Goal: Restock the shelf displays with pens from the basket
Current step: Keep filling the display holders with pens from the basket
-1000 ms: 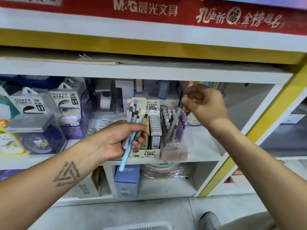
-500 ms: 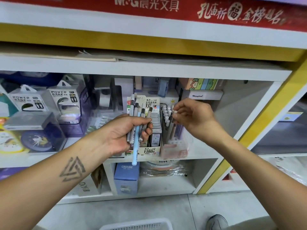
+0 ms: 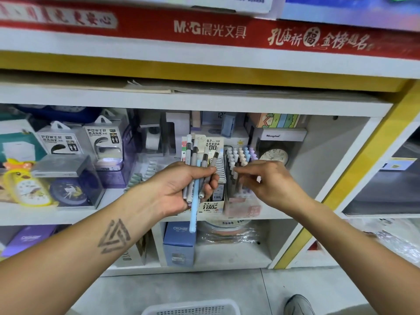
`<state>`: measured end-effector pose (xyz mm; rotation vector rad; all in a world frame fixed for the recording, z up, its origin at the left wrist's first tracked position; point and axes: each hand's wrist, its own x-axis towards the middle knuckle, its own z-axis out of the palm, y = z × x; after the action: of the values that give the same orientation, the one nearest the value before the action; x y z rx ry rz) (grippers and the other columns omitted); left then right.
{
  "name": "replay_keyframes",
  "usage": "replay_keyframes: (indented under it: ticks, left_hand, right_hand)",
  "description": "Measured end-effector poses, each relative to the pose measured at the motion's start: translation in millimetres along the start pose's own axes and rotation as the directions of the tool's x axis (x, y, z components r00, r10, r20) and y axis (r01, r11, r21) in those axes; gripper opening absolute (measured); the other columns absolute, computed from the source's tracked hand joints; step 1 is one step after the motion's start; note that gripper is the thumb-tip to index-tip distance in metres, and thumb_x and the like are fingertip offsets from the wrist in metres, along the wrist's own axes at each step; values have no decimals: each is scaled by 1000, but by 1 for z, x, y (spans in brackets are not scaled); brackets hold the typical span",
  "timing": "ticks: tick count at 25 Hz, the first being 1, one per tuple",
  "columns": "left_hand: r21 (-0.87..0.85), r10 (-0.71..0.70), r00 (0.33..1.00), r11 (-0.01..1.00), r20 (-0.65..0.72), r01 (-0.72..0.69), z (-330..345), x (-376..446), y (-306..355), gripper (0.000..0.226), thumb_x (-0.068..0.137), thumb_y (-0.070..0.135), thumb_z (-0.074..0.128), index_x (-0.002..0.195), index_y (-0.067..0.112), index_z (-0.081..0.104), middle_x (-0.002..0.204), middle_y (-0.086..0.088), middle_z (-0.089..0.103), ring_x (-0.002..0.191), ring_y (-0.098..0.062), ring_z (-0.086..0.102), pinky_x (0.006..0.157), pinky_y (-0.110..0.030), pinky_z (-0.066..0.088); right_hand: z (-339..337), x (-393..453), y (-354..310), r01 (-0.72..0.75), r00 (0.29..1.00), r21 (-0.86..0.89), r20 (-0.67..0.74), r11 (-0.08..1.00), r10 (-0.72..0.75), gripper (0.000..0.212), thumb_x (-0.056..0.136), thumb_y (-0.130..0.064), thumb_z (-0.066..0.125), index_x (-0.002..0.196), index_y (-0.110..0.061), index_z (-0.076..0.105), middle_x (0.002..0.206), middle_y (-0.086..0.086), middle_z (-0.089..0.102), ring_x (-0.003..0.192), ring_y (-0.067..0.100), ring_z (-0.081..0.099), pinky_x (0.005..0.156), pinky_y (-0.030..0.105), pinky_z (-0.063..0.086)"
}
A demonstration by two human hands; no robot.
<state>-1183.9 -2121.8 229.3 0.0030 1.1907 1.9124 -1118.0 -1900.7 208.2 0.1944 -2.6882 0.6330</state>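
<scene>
Pen stand (image 3: 238,169) looks nearly full; left hand (image 3: 181,185) grips several pens (image 3: 195,176) left to place, right hand (image 3: 266,180) loose-fingered, empty

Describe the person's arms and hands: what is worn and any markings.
Both forearms are bare, no sleeves in view. The left forearm carries a dark tattoo of interlocking triangle outlines. The right forearm shows no marking. No gloves, watch or bracelet on the left hand or the right hand; no rings visible on the fingers.
</scene>
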Motion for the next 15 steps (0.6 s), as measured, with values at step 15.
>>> replay_keyframes:
  ticks: [15]
  left_hand:
    - [118, -21, 993, 993, 112, 8, 14, -5, -11, 18, 88, 8, 64, 96, -4, 74, 85, -23, 71, 68, -29, 72, 49, -27, 58]
  right_hand:
    - [-16, 29, -23, -328, 877, 904, 184, 274, 443, 18, 85, 3, 71, 102, 8, 67, 71, 12, 68, 58, 15, 64, 53, 19, 52]
